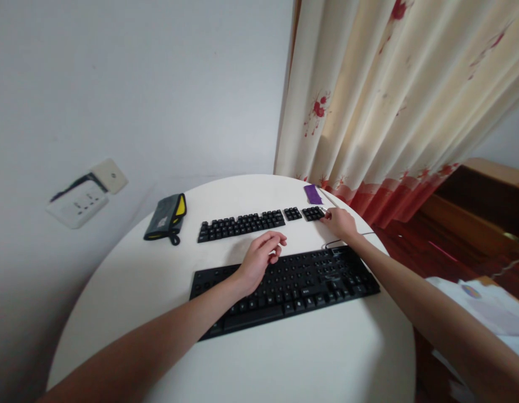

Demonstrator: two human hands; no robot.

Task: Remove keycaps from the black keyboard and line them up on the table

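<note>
A black keyboard [293, 282] lies across the round white table [158, 280]. Behind it, loose black keycaps [242, 225] are laid out in keyboard order, with two smaller blocks [303, 213] to their right. My left hand [261, 260] hovers over the keyboard's upper middle, its fingers curled with thumb and fingertips drawn together; what it holds, if anything, does not show. My right hand [340, 222] rests at the right end of the keycap layout, fingers pinched on a thin metal tool whose tip touches the rightmost block.
A grey and yellow pouch [167, 217] lies at the table's back left. A small purple item [313, 193] sits at the back, near the cream and red curtain [389, 112]. A wall socket [78, 204] is at the left. The keyboard's cable [332, 243] loops beside my right wrist.
</note>
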